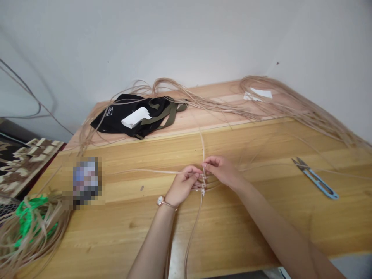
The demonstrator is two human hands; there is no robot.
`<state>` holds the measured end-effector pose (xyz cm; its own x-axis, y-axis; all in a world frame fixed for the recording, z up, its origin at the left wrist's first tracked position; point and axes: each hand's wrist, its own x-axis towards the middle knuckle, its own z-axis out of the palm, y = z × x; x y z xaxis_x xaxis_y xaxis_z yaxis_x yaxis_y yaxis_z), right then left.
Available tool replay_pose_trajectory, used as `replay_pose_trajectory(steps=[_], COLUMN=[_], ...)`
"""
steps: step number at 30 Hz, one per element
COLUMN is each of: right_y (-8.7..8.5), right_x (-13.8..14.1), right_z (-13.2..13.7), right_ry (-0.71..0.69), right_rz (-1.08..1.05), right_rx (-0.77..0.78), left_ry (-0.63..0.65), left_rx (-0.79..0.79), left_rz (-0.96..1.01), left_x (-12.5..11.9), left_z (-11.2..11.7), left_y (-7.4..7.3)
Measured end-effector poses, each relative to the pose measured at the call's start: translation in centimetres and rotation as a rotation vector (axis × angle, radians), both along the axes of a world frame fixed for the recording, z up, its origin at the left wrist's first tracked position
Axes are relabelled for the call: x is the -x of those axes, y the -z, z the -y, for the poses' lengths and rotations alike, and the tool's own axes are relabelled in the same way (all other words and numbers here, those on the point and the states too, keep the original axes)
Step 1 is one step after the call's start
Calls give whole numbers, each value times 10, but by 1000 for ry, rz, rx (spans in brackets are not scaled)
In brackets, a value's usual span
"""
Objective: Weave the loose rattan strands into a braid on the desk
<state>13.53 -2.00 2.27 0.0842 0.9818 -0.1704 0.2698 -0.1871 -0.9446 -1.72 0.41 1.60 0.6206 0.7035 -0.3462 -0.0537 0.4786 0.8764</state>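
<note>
Thin tan strips cross each other in a small woven piece (pixel 203 186) at the middle of the wooden table. My left hand (pixel 187 181), with a watch on the wrist, pinches the weave's left side, where one strip (pixel 151 171) runs out to the left. My right hand (pixel 219 169) closes thumb and finger on an upright strip (pixel 202 143) just above the crossings. Further strips lead off to the right under my right hand and down towards the front edge. The fingertips hide part of the crossings.
Blue-handled thread snips (pixel 316 180) lie open at the right. At the back are a black bag (pixel 130 114), a white roll (pixel 136 117) and long bundles of strips (pixel 316 116). A coil with green ties (pixel 35 228) sits at the left, near a blurred-out object (pixel 86 180).
</note>
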Motion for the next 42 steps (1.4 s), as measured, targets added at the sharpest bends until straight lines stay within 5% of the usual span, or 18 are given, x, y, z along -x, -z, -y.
replay_pose_trajectory(steps=[13,42], right_y=[6,0], right_x=[1,-7], right_z=[-1,6], right_ry=[1,-186], right_rz=[-55,-185], right_rx=[-3,54], left_ry=[166,-43], left_rx=[-116,-178], left_rz=[-14,-68], left_x=[11,0], left_z=[-2,-1], left_y=[-1,2])
